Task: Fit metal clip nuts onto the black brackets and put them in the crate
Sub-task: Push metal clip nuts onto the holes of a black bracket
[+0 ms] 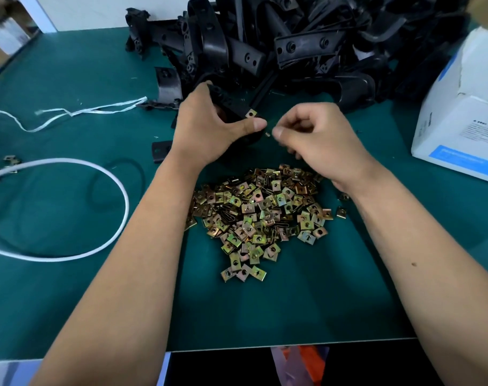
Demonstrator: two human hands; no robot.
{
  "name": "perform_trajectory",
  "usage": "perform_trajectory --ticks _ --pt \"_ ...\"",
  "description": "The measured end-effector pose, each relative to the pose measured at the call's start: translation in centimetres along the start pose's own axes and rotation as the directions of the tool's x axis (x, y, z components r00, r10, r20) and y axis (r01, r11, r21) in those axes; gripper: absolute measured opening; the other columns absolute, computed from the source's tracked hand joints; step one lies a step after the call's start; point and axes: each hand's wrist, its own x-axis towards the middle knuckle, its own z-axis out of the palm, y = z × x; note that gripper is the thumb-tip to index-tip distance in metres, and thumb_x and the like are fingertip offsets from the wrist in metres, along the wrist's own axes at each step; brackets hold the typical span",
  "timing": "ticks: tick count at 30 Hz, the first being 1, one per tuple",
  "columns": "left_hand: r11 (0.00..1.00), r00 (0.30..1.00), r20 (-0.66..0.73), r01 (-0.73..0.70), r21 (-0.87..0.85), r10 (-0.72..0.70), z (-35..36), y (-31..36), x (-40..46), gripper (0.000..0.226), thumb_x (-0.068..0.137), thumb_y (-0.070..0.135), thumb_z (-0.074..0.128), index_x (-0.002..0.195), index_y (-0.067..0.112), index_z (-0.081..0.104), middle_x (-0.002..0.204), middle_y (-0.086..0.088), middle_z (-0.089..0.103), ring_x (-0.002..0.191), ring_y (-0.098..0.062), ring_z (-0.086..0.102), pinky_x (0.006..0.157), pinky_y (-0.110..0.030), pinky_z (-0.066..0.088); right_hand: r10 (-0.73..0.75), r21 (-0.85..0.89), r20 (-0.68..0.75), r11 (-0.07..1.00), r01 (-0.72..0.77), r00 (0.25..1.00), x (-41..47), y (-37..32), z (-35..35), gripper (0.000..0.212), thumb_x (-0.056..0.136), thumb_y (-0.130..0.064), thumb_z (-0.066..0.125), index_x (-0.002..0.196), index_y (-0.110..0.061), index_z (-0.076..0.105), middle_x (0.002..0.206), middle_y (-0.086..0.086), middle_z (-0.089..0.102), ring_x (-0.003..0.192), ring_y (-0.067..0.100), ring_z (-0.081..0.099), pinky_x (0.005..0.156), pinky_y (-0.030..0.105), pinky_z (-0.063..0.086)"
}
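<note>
Assembly workshop bench: green work mat (pixel 70 73), heaped black brackets (pixel 293 43), loose pile of clip nuts (pixel 259 215).

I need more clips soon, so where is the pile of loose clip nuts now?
In the head view, the pile of clip nuts lies on the green mat at the centre, between the two forearms and just nearer the person than both hands.

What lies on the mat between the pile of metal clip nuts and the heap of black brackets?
In the head view, both hands: the left hand grips a black bracket, the right hand pinches something small.
</note>
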Motion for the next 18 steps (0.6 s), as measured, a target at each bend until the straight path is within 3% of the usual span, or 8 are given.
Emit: perform_trajectory --ticks 4,9,12,14,16,18 --pt "0.999 1.000 -0.006 0.031 -0.024 -0.031 -0.50 -0.72 0.47 0.088 0.061 0.060 0.092 0.129 0.015 0.058 0.115 0.006 0.072 0.109 -0.011 0.067 0.096 -0.033 0.056 -0.061 -0.267 0.339 0.951 0.158 0.939 -0.32 -0.63 -0.05 0.002 0.087 -0.030 0.081 0.089 -0.029 0.080 0.085 -0.012 0.074 0.083 0.001 0.067 0.079 0.021 0.051" --pt "1.000 1.000 -0.003 0.016 -0.021 -0.016 -0.48 -0.92 0.55 0.091 0.061 0.060 0.091 0.132 0.016 0.055 0.117 0.007 0.071 0.110 -0.010 0.066 0.098 -0.033 0.055 -0.093 -0.254 0.400 0.945 0.208 0.912 -0.45 -0.88 -0.06 0.002 0.087 -0.026 0.081 0.086 -0.026 0.079 0.085 -0.010 0.073 0.084 0.004 0.067 0.079 0.021 0.051" --pt "1.000 1.000 0.000 -0.010 -0.021 0.010 -0.52 -1.11 0.48 0.101 0.061 0.060 0.091 0.141 0.013 0.049 0.109 0.015 0.067 0.100 0.008 0.062 0.085 -0.010 0.049 -0.140 -0.126 0.305 0.975 0.186 0.942 -0.46 -0.75 0.11 0.002 0.093 -0.016 0.074 0.091 -0.016 0.074 0.087 -0.004 0.076 0.083 0.005 0.069 0.078 0.020 0.051" --pt "0.998 0.998 0.012 -0.058 -0.034 0.058 -0.63 -1.18 0.39 0.102 0.062 0.056 0.092 0.143 0.011 0.048 0.098 0.025 0.061 0.089 0.024 0.056 0.073 0.002 0.041 -0.118 0.068 0.190 0.992 0.107 0.975 -0.33 -0.65 0.22 0.006 0.100 -0.008 0.064 0.095 -0.011 0.067 0.088 0.001 0.077 0.080 0.008 0.069 0.072 0.020 0.051" --pt "0.996 0.995 0.075 -0.059 -0.060 0.063 -0.81 -0.93 0.15 0.095 0.063 0.052 0.094 0.139 0.016 0.051 0.093 0.026 0.064 0.088 0.021 0.059 0.073 0.002 0.041 -0.063 0.235 0.052 0.971 0.049 0.997 -0.06 -0.42 0.02 0.010 0.101 -0.004 0.059 0.097 -0.010 0.065 0.084 0.003 0.075 0.075 0.010 0.066 0.067 0.022 0.051" --pt "0.995 0.982 0.175 -0.064 -0.076 0.077 -0.73 -0.70 -0.10 0.066 0.065 0.043 0.095 0.117 0.032 0.056 0.083 0.028 0.072 0.087 0.014 0.066 0.073 -0.002 0.046 -0.014 0.323 -0.055 0.946 0.031 0.998 0.22 -0.07 -0.34 0.013 0.099 -0.001 0.060 0.098 -0.010 0.069 0.080 0.002 0.072 0.073 0.008 0.064 0.066 0.022 0.050"
